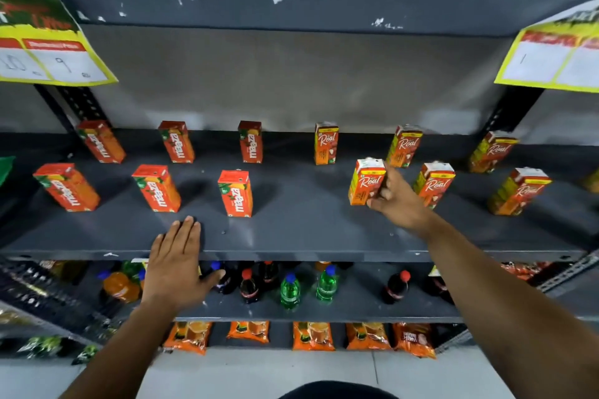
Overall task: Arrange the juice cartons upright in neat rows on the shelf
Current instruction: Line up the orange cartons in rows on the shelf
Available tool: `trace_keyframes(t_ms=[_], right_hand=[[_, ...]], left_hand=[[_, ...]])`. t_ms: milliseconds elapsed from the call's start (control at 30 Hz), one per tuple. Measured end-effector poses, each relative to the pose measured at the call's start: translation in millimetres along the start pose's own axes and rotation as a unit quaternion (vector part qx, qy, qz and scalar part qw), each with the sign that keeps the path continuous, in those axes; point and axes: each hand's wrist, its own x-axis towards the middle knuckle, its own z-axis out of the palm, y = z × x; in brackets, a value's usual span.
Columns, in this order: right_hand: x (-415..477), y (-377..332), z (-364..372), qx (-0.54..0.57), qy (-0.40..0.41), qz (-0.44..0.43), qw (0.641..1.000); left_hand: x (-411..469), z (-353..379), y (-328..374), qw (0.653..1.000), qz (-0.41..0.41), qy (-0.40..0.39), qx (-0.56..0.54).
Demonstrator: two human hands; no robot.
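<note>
You're gripping that front-row Real carton [367,182] with your right hand [400,201] closed around its side while your left hand [176,256] is lying flat and empty on the shelf [308,236] edge, so I'd be squaring it with the Maaza carton [235,193] before letting go.

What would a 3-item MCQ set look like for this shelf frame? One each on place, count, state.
1. Where is the left hand?
A. flat on the front edge of the shelf
B. on a Maaza carton
C. on the bottles below

2. How many Maaza cartons stand on that shelf?
A. four
B. six
C. nine

3. What is the right hand doing?
A. hanging free
B. lying palm up
C. its fingers grip a Real carton

Key: 1 A, the palm lies on the shelf lip, apart from any carton. 2 B, three in the back row and three in front. 3 C, the fingers wrap the side of the front-row carton, which stands upright.
</note>
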Motion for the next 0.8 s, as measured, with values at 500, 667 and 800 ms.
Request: trace_keyframes(t_ms=[500,667,800], right_hand=[[8.4,14.7,-6.6,-0.051,-0.034,-0.005,0.998],[6.1,14.8,14.5,-0.038,-0.059,-0.031,0.997],[5.8,15.1,28.3,-0.034,-0.050,-0.034,0.998]], left_hand=[[-2.0,-4.9,2.8,1.000,-0.014,-0.019,0.020],[-2.1,-4.2,3.3,1.000,-0.016,-0.016,0.020],[-1.3,-4.8,4.3,1.000,-0.015,-0.014,0.019]])
